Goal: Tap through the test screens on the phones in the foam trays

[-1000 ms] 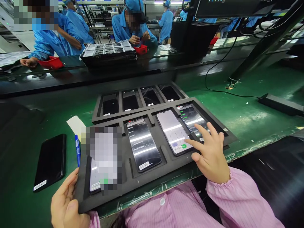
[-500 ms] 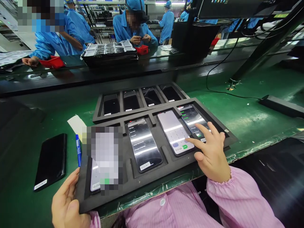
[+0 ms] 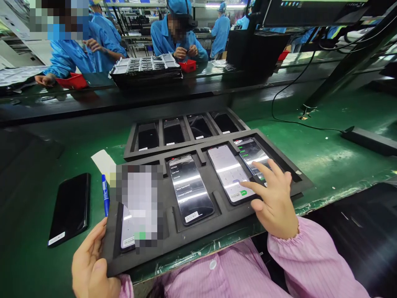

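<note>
On white-screen phone (image 3: 231, 174), right hand (image 3: 273, 205) forefinger unmoved; left hand (image 3: 89, 265) still gripping tray (image 3: 192, 231).

Phone factory line: foam trays (image 3: 281, 159) of phones, workers (image 3: 178, 35) (blue smocks).

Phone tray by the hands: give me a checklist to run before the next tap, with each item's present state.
1. Left hand steadies the near foam tray at its corner: ok.
2. Right hand index finger over the white-screen phone: ok.
3. Menu-screen phone seated in its slot: ok.
4. All four near phones lit: cannot tell, one is blurred.
5. Far tray phones dark, apart from the hands: ok.
6. Blue pen lies beside the tray, clear of it: ok.
</note>
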`<state>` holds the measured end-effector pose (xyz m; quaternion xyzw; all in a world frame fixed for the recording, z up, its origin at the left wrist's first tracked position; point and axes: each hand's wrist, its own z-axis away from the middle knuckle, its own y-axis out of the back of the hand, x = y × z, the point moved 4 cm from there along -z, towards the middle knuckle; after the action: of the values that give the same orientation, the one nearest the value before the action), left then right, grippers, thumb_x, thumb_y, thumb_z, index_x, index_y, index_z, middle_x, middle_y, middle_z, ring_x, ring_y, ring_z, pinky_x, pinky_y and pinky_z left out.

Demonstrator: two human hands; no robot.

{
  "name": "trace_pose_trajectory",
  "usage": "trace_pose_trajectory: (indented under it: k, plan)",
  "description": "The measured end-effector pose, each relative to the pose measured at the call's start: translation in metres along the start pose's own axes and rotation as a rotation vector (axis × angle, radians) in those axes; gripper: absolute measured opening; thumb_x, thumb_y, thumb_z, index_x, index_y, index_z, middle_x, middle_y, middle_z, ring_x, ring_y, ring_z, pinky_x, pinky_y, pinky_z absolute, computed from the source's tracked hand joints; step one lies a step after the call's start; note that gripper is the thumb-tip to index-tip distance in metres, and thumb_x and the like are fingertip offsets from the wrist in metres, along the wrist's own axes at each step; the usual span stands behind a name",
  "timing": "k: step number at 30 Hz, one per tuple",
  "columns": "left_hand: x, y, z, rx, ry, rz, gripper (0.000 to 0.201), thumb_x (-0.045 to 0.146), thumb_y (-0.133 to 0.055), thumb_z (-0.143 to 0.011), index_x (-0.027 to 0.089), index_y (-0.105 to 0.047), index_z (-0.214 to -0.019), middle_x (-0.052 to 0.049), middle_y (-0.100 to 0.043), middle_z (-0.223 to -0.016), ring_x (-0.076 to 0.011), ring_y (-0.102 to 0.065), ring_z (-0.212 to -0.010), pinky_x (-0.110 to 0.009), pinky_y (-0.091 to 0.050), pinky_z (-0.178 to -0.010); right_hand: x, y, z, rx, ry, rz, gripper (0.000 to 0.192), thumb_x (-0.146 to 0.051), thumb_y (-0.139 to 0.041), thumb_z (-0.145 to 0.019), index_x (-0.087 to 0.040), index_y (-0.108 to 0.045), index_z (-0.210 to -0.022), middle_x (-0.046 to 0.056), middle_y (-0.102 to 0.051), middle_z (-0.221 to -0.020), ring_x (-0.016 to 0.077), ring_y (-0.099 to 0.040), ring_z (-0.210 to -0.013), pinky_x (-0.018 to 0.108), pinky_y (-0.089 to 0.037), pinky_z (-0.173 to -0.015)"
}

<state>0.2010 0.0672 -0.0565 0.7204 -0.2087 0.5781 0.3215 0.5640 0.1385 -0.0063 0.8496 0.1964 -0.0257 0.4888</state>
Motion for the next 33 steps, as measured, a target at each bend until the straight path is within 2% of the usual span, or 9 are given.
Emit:
trace_pose_trajectory:
  k: [5, 11, 16, 19, 23, 26, 30, 33]
  plan:
    - [-0.002, 0.001, 0.000, -0.015, -0.014, -0.021, 0.062, 0.018, -0.044, -0.044, 0.021, -0.065, -0.102, -0.004, -0.066, -0.109, -0.0344, -0.054, -0.116, -0.050, -0.039, -0.106, 0.011, 0.001, 0.005, -0.010, -0.057, 0.047, 0.083, -0.068, -0.005, -0.085, -0.022, -0.074, -0.081, 0.016, -0.050, -0.129, 0.0445, -0.032, -0.129, 0.078, -0.023, -0.090]
    - [-0.002, 0.001, 0.000, -0.022, -0.021, -0.026, 0.061, 0.018, -0.044, -0.043, 0.022, -0.065, -0.100, -0.004, -0.067, -0.108, -0.0355, -0.055, -0.115, -0.052, -0.037, -0.107, -0.007, -0.006, 0.005, -0.134, 0.078, -0.056, 0.083, -0.073, -0.005, -0.081, -0.027, -0.073, -0.092, 0.014, -0.044, -0.137, 0.0441, -0.024, -0.134, 0.078, -0.021, -0.090]
    - [0.002, -0.001, 0.000, 0.003, 0.012, -0.008, 0.060, 0.020, -0.043, -0.041, 0.021, -0.065, -0.097, -0.005, -0.067, -0.106, -0.0367, -0.054, -0.115, -0.054, -0.037, -0.106, 0.004, 0.000, 0.004, 0.005, -0.040, 0.007, 0.084, -0.068, -0.003, -0.084, -0.022, -0.074, -0.081, 0.015, -0.050, -0.130, 0.0432, -0.032, -0.130, 0.076, -0.025, -0.091]
    - [0.001, -0.002, 0.001, 0.000, 0.002, -0.003, 0.061, 0.020, -0.043, -0.042, 0.020, -0.065, -0.099, -0.005, -0.067, -0.107, -0.0353, -0.055, -0.115, -0.051, -0.038, -0.106, 0.007, -0.001, 0.005, 0.003, -0.074, 0.043, 0.084, -0.067, -0.005, -0.085, -0.021, -0.074, -0.080, 0.017, -0.051, -0.129, 0.0453, -0.033, -0.128, 0.079, -0.024, -0.088]
    - [-0.003, -0.001, 0.003, 0.005, -0.114, 0.075, 0.053, 0.022, -0.048, -0.051, 0.018, -0.064, -0.101, -0.007, -0.065, -0.113, -0.0320, -0.054, -0.116, -0.046, -0.041, -0.105, -0.007, -0.006, 0.007, -0.068, 0.034, -0.036, 0.085, -0.070, -0.003, -0.083, -0.023, -0.073, -0.087, 0.016, -0.047, -0.133, 0.0440, -0.029, -0.132, 0.079, -0.021, -0.090]
    - [-0.005, -0.001, 0.005, -0.007, -0.232, 0.132, 0.044, 0.031, -0.056, -0.062, 0.016, -0.062, -0.103, -0.009, -0.063, -0.117, -0.0303, -0.054, -0.116, -0.044, -0.042, -0.103, -0.017, -0.008, 0.009, -0.130, 0.129, -0.063, 0.081, -0.069, -0.006, -0.085, -0.023, -0.073, -0.091, 0.017, -0.046, -0.134, 0.0453, -0.029, -0.131, 0.078, -0.026, -0.087]
    - [-0.008, -0.004, 0.009, -0.142, -0.305, 0.137, 0.052, 0.044, -0.055, -0.077, 0.016, -0.053, -0.120, -0.013, -0.053, -0.131, -0.0279, -0.048, -0.123, -0.041, -0.040, -0.104, -0.029, -0.006, 0.008, -0.087, 0.236, -0.173, 0.076, -0.060, -0.006, -0.090, -0.018, -0.070, -0.092, 0.020, -0.046, -0.132, 0.0453, -0.030, -0.130, 0.076, -0.027, -0.088]
    - [-0.008, -0.005, 0.016, -0.218, -0.341, 0.094, 0.054, 0.044, -0.052, -0.082, 0.017, -0.045, -0.129, -0.013, -0.050, -0.134, -0.0270, -0.046, -0.126, -0.040, -0.039, -0.105, -0.059, -0.012, 0.005, -0.121, 0.366, -0.289, 0.077, -0.065, -0.008, -0.088, -0.016, -0.066, -0.099, 0.021, -0.049, -0.129, 0.0432, -0.031, -0.131, 0.073, -0.022, -0.095]
